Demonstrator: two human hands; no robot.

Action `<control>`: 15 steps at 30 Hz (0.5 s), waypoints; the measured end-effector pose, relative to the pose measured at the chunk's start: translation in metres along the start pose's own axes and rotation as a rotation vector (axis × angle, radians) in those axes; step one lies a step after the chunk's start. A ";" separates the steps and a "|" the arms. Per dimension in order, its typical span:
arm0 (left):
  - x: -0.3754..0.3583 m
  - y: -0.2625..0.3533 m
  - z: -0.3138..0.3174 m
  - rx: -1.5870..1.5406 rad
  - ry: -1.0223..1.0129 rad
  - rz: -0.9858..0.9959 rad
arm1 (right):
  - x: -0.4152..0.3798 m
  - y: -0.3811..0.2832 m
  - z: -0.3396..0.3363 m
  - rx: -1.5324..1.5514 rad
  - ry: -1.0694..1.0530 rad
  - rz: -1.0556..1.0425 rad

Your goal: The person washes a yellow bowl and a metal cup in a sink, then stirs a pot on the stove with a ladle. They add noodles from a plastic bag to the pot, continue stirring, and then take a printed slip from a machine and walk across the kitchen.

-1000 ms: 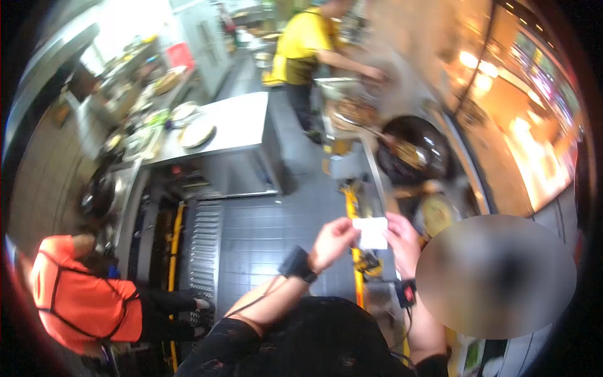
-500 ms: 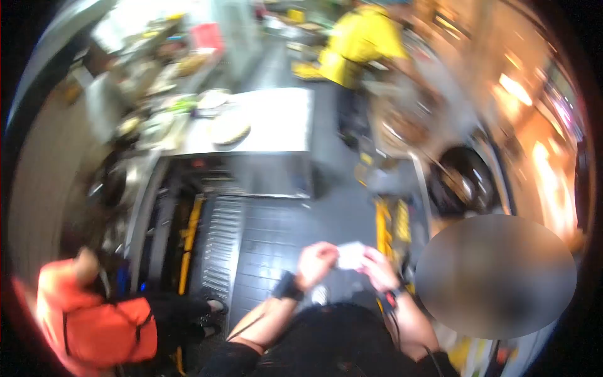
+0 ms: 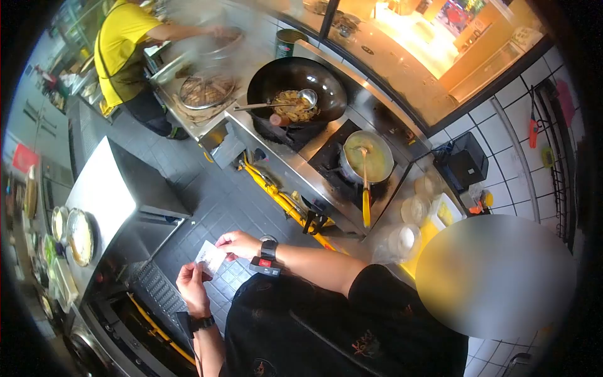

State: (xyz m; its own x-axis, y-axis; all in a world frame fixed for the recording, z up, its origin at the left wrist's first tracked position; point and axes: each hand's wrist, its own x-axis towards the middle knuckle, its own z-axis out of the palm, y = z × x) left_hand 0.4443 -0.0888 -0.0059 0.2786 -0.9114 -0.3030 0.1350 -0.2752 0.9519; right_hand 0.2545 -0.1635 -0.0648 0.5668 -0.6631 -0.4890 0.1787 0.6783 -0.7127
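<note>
A small white paper slip (image 3: 210, 256) with faint print is stretched between my two hands, low over the dark floor. My left hand (image 3: 193, 288) pinches its lower left edge between thumb and fingers. At its upper right edge, my right hand (image 3: 240, 244) is closed on it too. Beyond my right arm, a wok (image 3: 333, 85) on the stove holds browned food with a ladle (image 3: 308, 97) in it. Nearer stands a pot (image 3: 379, 146) of pale yellowish liquid, with a yellow-handled utensil (image 3: 366, 198) resting in it.
A co-worker in a yellow shirt (image 3: 122, 44) reaches toward a steaming pan at the back left. A steel counter (image 3: 110, 182) stands to my left, with plates on it. Clear plastic tubs (image 3: 414, 210) sit beside the stove. Yellow pipes (image 3: 270, 188) run along the stove front.
My view has swung to the right, bringing the stove to the middle and the yellow-shirted co-worker to the left. Both hands still hold the slip. The person in orange is out of view.
</note>
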 end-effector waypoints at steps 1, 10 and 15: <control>0.010 0.001 0.003 0.008 -0.010 -0.008 | 0.005 -0.005 -0.003 -0.003 0.009 0.010; 0.067 0.022 0.017 0.025 -0.033 -0.045 | 0.047 -0.034 -0.020 0.049 0.009 0.024; 0.101 0.030 -0.017 0.067 -0.068 -0.056 | 0.086 -0.049 -0.010 0.072 -0.021 0.089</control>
State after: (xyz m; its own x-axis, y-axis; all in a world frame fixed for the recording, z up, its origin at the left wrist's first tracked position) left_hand 0.4927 -0.1835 -0.0090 0.2064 -0.9120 -0.3546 0.0838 -0.3446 0.9350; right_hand 0.2864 -0.2574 -0.0773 0.5998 -0.5927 -0.5375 0.1835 0.7558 -0.6286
